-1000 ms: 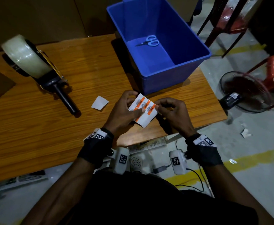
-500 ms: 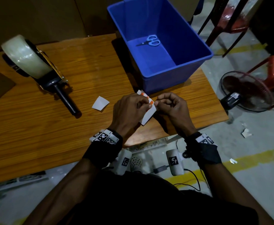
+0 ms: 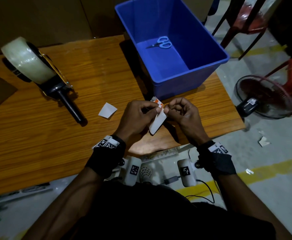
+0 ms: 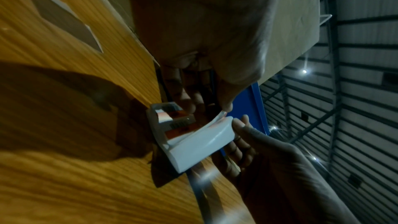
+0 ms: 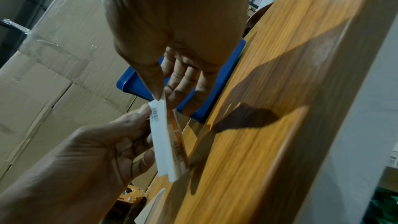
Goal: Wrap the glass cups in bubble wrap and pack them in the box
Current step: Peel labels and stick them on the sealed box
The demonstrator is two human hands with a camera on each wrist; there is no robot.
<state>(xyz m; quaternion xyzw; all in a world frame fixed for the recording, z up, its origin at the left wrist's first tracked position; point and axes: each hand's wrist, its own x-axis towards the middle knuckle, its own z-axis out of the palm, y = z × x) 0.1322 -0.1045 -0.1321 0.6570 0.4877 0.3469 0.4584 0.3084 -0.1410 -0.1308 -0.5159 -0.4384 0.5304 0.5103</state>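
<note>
Left hand: the left hand (image 3: pixel 138 116) is held just above the near edge of the table, with its thumb and fingers pinched on the label sheet.
Right hand: the right hand (image 3: pixel 181 111) is right beside it, with fingers curled in and the thumb and first finger pinching the top edge of the same sheet.
Label sheet: the label sheet (image 3: pixel 158 121) is white with orange stickers and small bar codes. It is bent over, and a thin layer curls away from it at the top where the two thumbs meet.
Table: the table (image 3: pixel 37 135) is brown wood. The hands throw a dark shadow on it.
Paper scrap: a small white paper scrap (image 3: pixel 107 110) lies flat on the table, near the left hand on its left side.
Tape gun: a tape gun (image 3: pixel 37 70) with a big clear roll lies further left, well apart from the hands.
Box: the blue box (image 3: pixel 209 49) sits on the far right part of the table, just behind the hands.
Scissors: blue scissors (image 3: pixel 160 43) lie on the floor of the box.
Cups: no glass cups or bubble wrap show in any view.
Fan: a fan (image 3: pixel 261 97) sits on the floor to the right of the table.
</note>
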